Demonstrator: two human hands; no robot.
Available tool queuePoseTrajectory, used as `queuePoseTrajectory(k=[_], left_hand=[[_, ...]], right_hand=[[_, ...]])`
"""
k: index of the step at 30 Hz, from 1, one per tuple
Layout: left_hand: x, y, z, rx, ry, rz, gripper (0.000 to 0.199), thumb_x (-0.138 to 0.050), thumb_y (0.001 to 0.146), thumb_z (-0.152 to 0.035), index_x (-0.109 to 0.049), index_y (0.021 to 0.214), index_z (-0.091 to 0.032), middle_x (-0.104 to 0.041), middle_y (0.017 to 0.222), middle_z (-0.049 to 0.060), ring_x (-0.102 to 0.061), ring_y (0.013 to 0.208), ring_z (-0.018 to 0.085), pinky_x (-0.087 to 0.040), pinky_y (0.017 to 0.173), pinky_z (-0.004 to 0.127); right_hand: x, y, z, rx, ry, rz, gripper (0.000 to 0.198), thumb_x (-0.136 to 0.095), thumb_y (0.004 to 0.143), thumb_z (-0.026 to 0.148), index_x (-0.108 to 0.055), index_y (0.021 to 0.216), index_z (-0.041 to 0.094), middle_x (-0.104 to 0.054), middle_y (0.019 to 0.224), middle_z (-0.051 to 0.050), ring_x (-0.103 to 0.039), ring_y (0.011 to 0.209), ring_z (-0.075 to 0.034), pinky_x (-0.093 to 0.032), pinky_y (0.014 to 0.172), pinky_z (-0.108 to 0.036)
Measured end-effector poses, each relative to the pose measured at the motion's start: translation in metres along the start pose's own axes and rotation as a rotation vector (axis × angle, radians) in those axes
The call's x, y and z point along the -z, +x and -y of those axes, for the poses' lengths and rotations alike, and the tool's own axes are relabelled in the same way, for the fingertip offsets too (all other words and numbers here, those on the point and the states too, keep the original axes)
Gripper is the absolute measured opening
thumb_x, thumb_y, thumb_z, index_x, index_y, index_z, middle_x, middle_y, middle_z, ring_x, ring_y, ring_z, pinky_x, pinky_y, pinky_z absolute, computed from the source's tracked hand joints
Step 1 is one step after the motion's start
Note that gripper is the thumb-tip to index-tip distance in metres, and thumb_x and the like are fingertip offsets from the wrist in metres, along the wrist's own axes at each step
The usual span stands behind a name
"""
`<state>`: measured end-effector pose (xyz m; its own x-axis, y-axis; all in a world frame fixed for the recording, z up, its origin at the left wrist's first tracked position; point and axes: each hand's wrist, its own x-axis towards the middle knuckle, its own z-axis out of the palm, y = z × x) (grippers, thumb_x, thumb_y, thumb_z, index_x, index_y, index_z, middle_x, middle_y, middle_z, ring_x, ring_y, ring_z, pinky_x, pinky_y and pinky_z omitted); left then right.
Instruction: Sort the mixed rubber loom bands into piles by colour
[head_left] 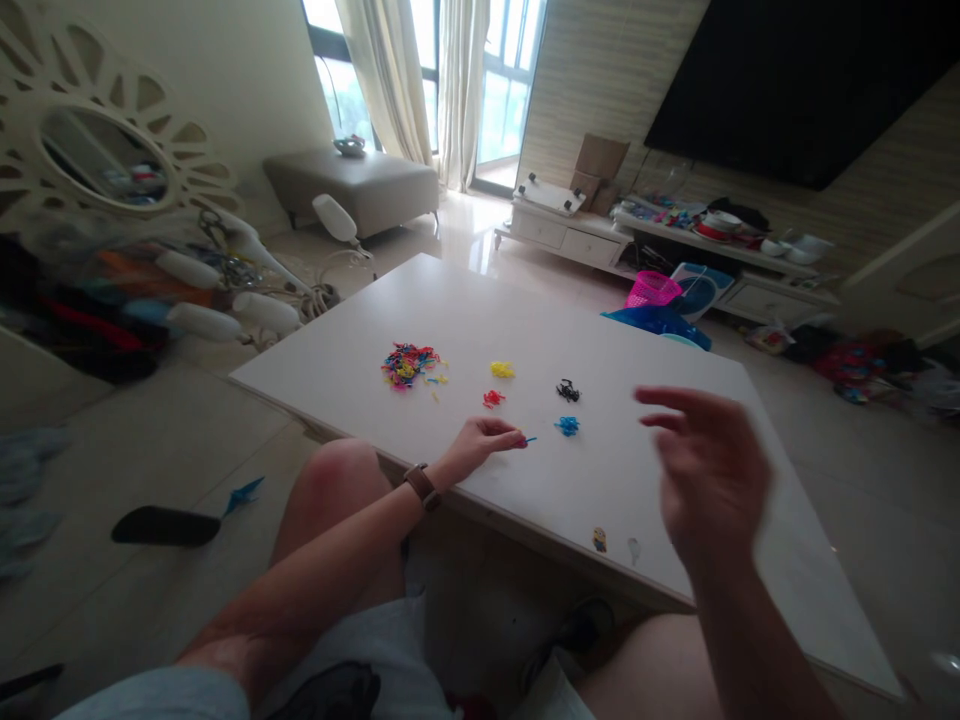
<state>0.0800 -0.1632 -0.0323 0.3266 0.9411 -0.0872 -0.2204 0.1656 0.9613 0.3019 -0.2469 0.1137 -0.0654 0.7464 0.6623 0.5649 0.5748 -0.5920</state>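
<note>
My left hand (493, 440), with a brown watch on the wrist, is just above the white table (480, 305). Its thumb and fingers pinch a small blue strip whose end sticks out to the right. My right hand (709, 460) is raised over the table's right side, blurred, its fingers apart and nothing seen in them. Little coloured pieces like bands lie in heaps: a mixed pile (407, 366) at left, a yellow heap (502, 370), a red heap (493, 399), a black heap (568, 390) and a blue heap (568, 426).
A small yellow cartoon figure (599, 540) and a pale clear piece (634, 549) lie at the near table edge. Lamp arms with white shades (268, 313) stand close to the left corner. A pink basket (654, 289) is beyond the far edge.
</note>
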Motion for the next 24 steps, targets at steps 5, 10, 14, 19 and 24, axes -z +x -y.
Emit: queuePoseTrajectory(k=[5, 10, 14, 19, 24], left_hand=[[-0.001, -0.002, 0.003, 0.008, -0.095, 0.004, 0.035, -0.086, 0.072, -0.041, -0.079, 0.087, -0.011, -0.079, 0.09, 0.012, -0.075, 0.091, 0.024, -0.056, 0.095, 0.038], [-0.005, -0.005, 0.003, 0.003, -0.112, 0.036, 0.031, -0.086, 0.072, -0.04, -0.079, 0.086, -0.012, -0.079, 0.088, 0.009, -0.074, 0.088, 0.022, -0.056, 0.095, 0.038], [-0.009, -0.007, 0.002, -0.025, -0.084, 0.071, 0.029, -0.085, 0.074, -0.039, -0.08, 0.086, -0.013, -0.078, 0.088, 0.008, -0.073, 0.086, 0.02, -0.057, 0.092, 0.036], [-0.009, -0.008, 0.001, -0.018, -0.076, 0.061, 0.03, -0.085, 0.073, -0.04, -0.08, 0.086, -0.014, -0.078, 0.087, 0.008, -0.073, 0.086, 0.021, -0.057, 0.09, 0.035], [-0.008, -0.007, 0.002, -0.009, -0.082, 0.05, 0.03, -0.086, 0.072, -0.04, -0.08, 0.085, -0.014, -0.078, 0.086, 0.007, -0.073, 0.085, 0.02, -0.056, 0.091, 0.035]], right_hand=[[-0.069, -0.005, -0.065, -0.34, 0.054, 0.28, 0.025, -0.066, 0.087, 0.037, -0.068, 0.107, 0.021, -0.073, 0.107, -0.009, -0.069, 0.098, -0.025, -0.058, 0.081, -0.041], [-0.09, -0.034, -0.082, -0.378, 0.141, 0.356, 0.019, -0.067, 0.087, 0.034, -0.07, 0.102, 0.022, -0.075, 0.1, -0.006, -0.07, 0.095, -0.022, -0.056, 0.08, -0.036], [-0.088, -0.036, -0.075, -0.325, 0.126, 0.321, 0.014, -0.068, 0.086, 0.031, -0.071, 0.097, 0.023, -0.075, 0.095, -0.005, -0.07, 0.092, -0.021, -0.055, 0.078, -0.036], [-0.088, -0.037, -0.079, -0.316, 0.112, 0.299, 0.014, -0.068, 0.086, 0.031, -0.071, 0.097, 0.023, -0.075, 0.095, -0.005, -0.07, 0.09, -0.022, -0.056, 0.077, -0.036], [-0.088, -0.039, -0.082, -0.313, 0.103, 0.28, 0.012, -0.066, 0.087, 0.028, -0.073, 0.095, 0.023, -0.075, 0.092, -0.004, -0.069, 0.087, -0.021, -0.055, 0.076, -0.035]])
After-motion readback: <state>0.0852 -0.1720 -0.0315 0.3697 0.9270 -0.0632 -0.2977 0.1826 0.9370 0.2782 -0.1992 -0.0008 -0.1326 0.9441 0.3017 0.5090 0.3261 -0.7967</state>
